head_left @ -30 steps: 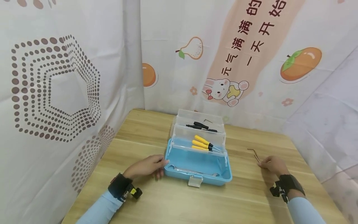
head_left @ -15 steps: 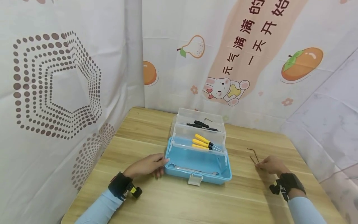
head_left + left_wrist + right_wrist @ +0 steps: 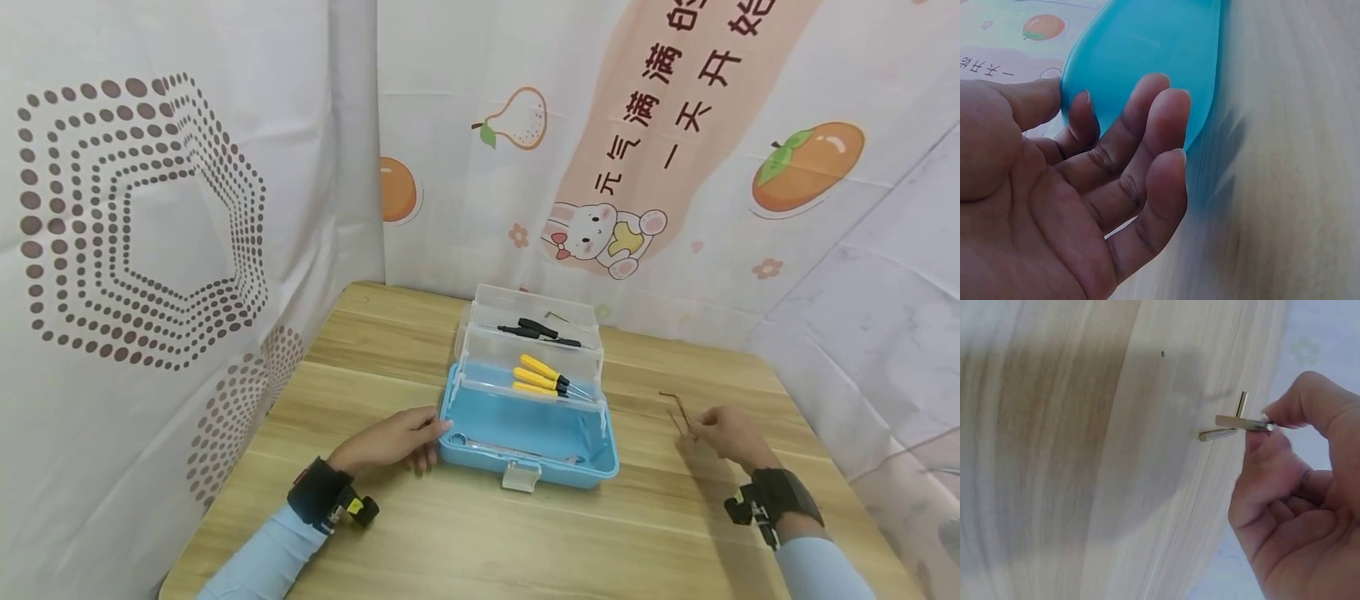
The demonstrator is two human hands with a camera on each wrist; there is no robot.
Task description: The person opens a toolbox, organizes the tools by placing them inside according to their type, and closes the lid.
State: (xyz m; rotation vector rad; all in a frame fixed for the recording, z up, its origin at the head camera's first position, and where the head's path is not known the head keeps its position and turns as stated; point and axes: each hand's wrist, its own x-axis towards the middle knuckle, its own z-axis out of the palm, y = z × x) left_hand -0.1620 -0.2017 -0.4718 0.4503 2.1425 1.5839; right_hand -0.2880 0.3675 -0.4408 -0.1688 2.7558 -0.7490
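My left hand [image 3: 393, 442] grips the left rim of an open blue toolbox [image 3: 525, 477], with the thumb at the rim. In the left wrist view, its index finger lies against the outer wall and the other fingers are loosely bent. Right of the box, my right hand [image 3: 731, 433] pinches a short metal hex key [image 3: 1229, 421] between thumb and index finger. Close behind that key, in the right wrist view, another hex key [image 3: 1216, 434] shows. A long double-ended wrench [image 3: 517, 452] lies in the bottom of the toolbox.
The toolbox's clear trays [image 3: 480, 354] are folded back. They hold several yellow-handled screwdrivers [image 3: 536, 379], black-handled tools [image 3: 536, 329] and a small hex key [image 3: 557, 317]. A white latch [image 3: 521, 477] hangs at the front. Patterned curtains [image 3: 450, 167] border the wooden table [image 3: 420, 533].
The right fingers first shift left, where a second thin rod comes into view, then rise a little with the hex key. My left hand stays on the toolbox rim.
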